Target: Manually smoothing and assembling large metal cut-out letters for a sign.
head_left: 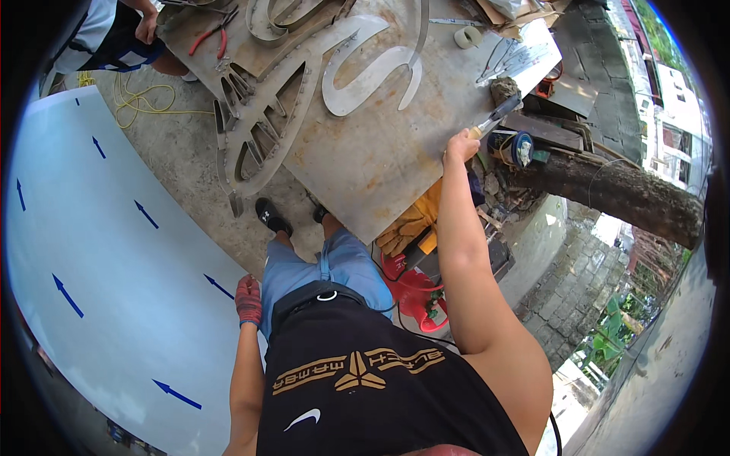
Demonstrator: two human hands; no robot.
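The right hand (461,146) wraps the pale handle of a dark-ended hand tool (493,120) at the metal sheet (342,178)'s right edge — presumably keeping fingers off the blade-like end. The red-gloved left hand (249,301) hangs beside the blue-arrowed panel (99,220), fingers bent; I cannot tell whether it grips anything. 1 S-shaped metal piece (372,77) lies flat, probably for steady support — apart from the 2 hands.

Yellow cord (190,112) looped on concrete floor (182,152); tree trunk (608,186) seen at right; yellow work gloves (411,220) seen near red tank (414,295).
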